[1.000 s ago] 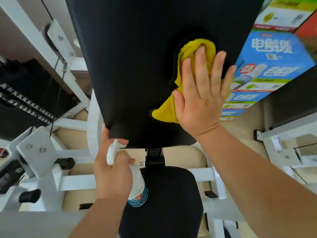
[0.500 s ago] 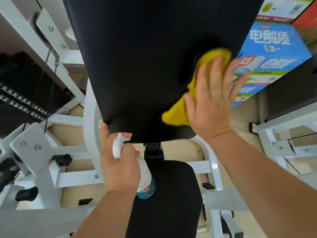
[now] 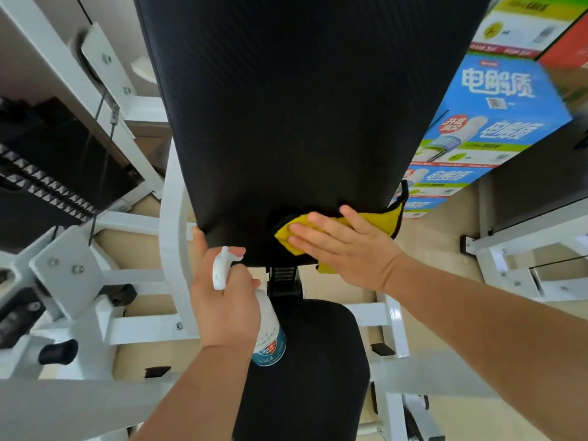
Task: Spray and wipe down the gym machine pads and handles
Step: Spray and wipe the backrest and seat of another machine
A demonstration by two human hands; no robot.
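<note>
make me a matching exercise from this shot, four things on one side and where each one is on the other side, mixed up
Things
1. yellow cloth
2. spray bottle
3. back pad
4. seat pad

Places
a. gripped in the left hand
b. lowest in the view, below the other pad
c. under the flat fingers of the right hand
d. fills the top of the view, cloth against its lower edge

Pairs: 1-c, 2-a, 3-d, 4-b
</note>
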